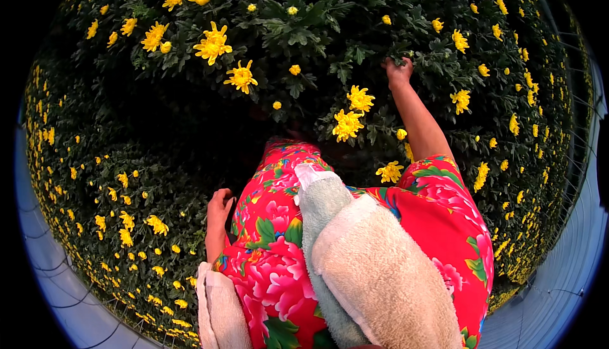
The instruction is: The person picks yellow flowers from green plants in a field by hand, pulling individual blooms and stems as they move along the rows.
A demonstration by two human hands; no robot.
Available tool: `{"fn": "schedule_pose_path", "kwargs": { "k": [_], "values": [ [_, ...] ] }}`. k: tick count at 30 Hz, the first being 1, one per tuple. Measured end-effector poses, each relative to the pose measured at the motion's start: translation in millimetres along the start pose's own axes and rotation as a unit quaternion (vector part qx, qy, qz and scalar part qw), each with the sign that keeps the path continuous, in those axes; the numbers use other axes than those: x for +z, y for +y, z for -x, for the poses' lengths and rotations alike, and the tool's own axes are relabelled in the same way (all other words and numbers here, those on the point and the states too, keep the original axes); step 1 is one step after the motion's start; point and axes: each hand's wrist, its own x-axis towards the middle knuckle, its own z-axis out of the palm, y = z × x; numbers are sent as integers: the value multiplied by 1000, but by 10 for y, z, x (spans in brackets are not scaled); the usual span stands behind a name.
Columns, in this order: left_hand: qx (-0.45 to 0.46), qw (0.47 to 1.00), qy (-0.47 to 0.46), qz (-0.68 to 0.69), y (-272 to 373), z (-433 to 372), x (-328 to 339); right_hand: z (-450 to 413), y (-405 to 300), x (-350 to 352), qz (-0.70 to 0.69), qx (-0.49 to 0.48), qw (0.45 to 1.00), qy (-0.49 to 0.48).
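Observation:
My right hand (399, 71) reaches forward into the dark green leaves of a chrysanthemum plant (359, 54). Foliage covers its fingertips, so I cannot tell whether it grips a stem. Two yellow chrysanthemum blooms (348, 124) stand to the left of my right forearm. My left hand (219, 208) hangs low beside my red floral clothing (280, 216), with its fingers bent. A dark strip shows between that hand and the cloth; what it is stays unclear. Ahead of me, more open yellow blooms (212, 43) and small buds (295, 70) rise above the leaves.
Dense flowering plants surround me, with a dark gap (185, 116) in the foliage at front left. Towels (380, 258) drape over my front. Wire netting (578, 125) and pale sheeting (561, 263) border the bed at right; similar sheeting (52, 263) curves along the left.

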Motion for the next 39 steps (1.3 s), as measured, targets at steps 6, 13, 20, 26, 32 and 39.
{"fn": "schedule_pose_path", "kwargs": {
  "k": [6, 13, 20, 26, 32, 39],
  "values": [
    [14, 999, -13, -47, 0, -5, 31, -67, 629, 81, -377, -114, 917, -68],
    [16, 1000, -5, -27, 62, -18, 70, 44, 284, -182, -262, -251, 931, -35],
    [16, 999, -12, -33, 35, 6, 82, 274, -301, -444, -539, 187, 808, -146],
    [-15, 998, -27, -46, 180, 35, 96, 206, -337, -416, -277, 91, 948, -129],
    [-10, 999, -22, -22, 194, 9, 107, 211, -481, -456, 143, -78, 986, 46],
    [-8, 1000, 17, 14, 28, 117, 153, 671, -1105, -853, -207, 309, 871, -321]
  ]
}}
